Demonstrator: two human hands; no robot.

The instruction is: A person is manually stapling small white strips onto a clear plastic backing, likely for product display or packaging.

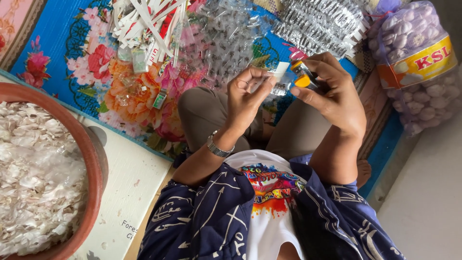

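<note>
My left hand (246, 95), with a metal watch on its wrist, pinches a small clear plastic packet with a white strip (280, 72) between thumb and fingers. My right hand (333, 91) grips a small orange and black object (302, 78) and holds its tip against the packet's edge. Both hands are raised over my crossed legs in grey-brown trousers (202, 113). What the orange object is, I cannot tell.
A brown basin (94, 159) full of white peelings stands at the left on a white board (130, 188). A blue floral mat (72, 62) carries paper strips (144, 21) and clear packets (221, 38). A netted bag of white cloves (418, 58) lies at the right.
</note>
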